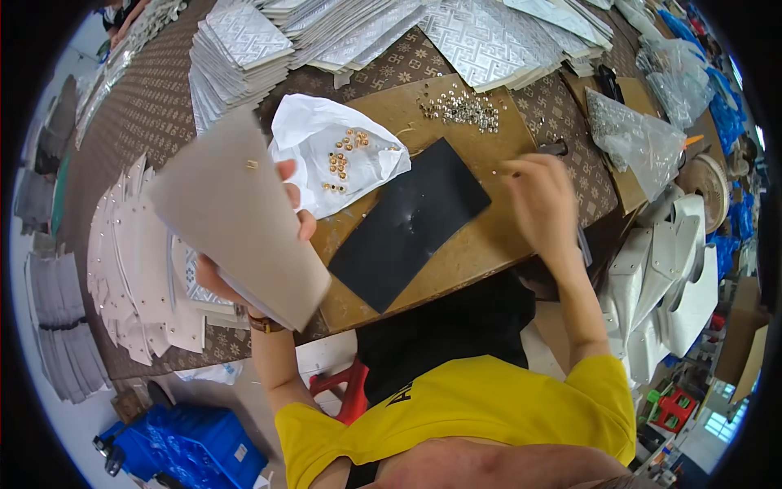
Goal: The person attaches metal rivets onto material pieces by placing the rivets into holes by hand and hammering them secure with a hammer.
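Observation:
My left hand (305,224) grips a beige panel (236,204), held tilted above the left side of the work board, its fingers showing past the panel's right edge. A small gold fitting (252,165) sits near the panel's upper part. My right hand (542,196) is raised over the board's right side, fingers drawn together and slightly blurred; what they hold, if anything, is too small to make out. Between the hands, a black rectangular mat (411,224) lies on the brown board (383,106). White paper (297,122) holds several gold studs (338,163). A heap of silver studs (464,110) lies beyond.
Silver patterned sheets (489,41) are stacked at the back. Beige studded panels (134,269) are piled left. A clear plastic bag (631,138) lies at right, above white finished pieces (660,269). Below the table stand a blue crate (199,444) and a red stool (350,387).

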{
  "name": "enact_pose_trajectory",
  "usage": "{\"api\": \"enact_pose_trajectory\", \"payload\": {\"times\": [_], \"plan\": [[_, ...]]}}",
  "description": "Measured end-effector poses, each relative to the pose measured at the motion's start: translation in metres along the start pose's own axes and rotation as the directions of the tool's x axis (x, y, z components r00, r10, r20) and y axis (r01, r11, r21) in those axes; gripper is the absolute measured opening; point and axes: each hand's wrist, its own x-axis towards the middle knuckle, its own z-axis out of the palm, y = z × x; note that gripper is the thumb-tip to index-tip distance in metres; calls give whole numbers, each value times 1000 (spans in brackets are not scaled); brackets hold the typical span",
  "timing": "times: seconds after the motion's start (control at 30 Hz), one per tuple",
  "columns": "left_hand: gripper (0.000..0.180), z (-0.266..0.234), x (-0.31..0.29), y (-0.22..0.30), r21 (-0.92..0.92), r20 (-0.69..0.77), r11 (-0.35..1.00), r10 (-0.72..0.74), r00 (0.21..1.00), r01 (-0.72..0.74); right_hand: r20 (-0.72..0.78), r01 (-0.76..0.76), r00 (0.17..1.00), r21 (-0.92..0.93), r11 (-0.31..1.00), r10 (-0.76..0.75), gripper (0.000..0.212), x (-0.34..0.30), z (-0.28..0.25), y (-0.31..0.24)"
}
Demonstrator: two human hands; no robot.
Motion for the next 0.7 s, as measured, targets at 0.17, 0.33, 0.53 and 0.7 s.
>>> {"api": "enact_pose_trajectory", "payload": {"times": [0.17,0.33,0.53,0.7], "plan": [[92,-2,6,-9,-346,-215,935,-6,977,-71,57,329,930,313,891,-364,19,42,99,-57],[94,-5,6,-17,-450,-227,893,-119,966,5,137,399,888,242,885,-438,12,56,155,-64],[95,-1,8,-24,-459,-172,887,-150,974,56,142,395,887,263,880,-440,12,58,155,-59],[99,-14,-5,-16,-266,-193,960,-143,971,89,220,452,833,257,854,-507,13,52,112,-66]]}}
